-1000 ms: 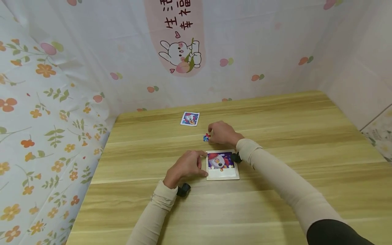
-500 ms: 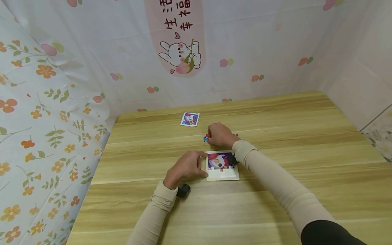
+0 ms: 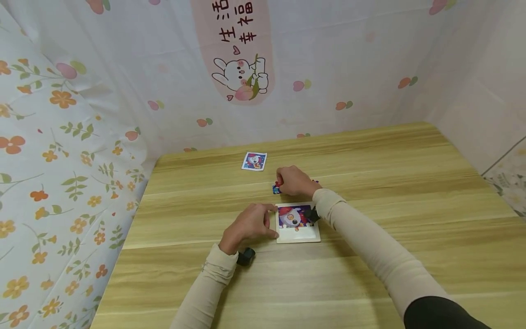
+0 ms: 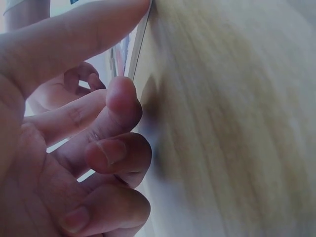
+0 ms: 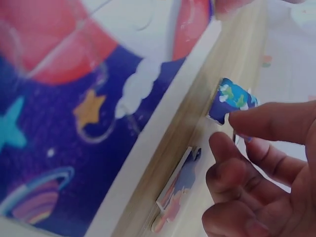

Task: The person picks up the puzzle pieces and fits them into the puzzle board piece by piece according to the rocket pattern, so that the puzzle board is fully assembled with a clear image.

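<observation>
A square puzzle board (image 3: 297, 235) lies in front of me, its upper part filled with a cartoon picture and its lower strip bare white. My left hand (image 3: 249, 225) holds the board's left edge between thumb and index finger; its other fingers are loosely curled in the left wrist view. Beyond the board, my right hand (image 3: 293, 180) pinches at a blue puzzle piece (image 5: 231, 98) with a green-and-blue globe on it. The fingertips partly cover that piece. Another loose puzzle piece (image 5: 180, 190) lies between the board's pale rim (image 5: 157, 118) and my right hand.
A small picture card (image 3: 254, 161) with the same cartoon lies farther back on the wooden table (image 3: 205, 183). A printed cloth (image 3: 349, 55) hangs behind the table, and a floral one (image 3: 74, 183) hangs at the left.
My right hand has shifted slightly left and its fingers have drawn in beside the loose pieces. A piece behind its wrist has come into sight. My left hand and the board stay put.
</observation>
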A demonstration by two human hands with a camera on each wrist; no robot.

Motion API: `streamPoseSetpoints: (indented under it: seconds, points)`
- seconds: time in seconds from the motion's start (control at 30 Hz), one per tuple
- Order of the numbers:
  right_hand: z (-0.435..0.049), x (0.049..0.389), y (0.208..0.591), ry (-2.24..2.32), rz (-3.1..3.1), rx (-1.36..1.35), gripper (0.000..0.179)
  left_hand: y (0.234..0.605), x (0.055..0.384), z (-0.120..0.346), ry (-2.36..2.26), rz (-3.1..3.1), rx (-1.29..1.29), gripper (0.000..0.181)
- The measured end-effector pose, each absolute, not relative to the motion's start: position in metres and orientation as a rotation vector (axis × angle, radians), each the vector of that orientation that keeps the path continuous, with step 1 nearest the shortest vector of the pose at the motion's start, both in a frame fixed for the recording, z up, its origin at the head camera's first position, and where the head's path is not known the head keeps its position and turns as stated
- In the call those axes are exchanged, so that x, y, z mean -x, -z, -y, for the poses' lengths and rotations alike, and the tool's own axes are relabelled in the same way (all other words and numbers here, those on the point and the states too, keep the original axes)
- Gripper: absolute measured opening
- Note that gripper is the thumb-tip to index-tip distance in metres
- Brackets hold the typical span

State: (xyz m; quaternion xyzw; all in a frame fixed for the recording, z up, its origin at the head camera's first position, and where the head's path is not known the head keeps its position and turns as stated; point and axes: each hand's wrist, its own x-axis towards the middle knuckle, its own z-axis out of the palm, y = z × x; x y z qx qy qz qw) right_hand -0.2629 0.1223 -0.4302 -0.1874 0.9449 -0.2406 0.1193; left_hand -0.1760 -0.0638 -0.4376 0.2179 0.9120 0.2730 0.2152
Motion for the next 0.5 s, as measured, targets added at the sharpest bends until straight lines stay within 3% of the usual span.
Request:
streamPoseSetpoints:
  seconds: [0.5]
  points:
    - [-0.133, 0.26, 0.434, 1.152, -2.449, 0.514, 0.004, 0.436, 0.176, 0.063, -0.765, -2.526, -0.629, 0.065]
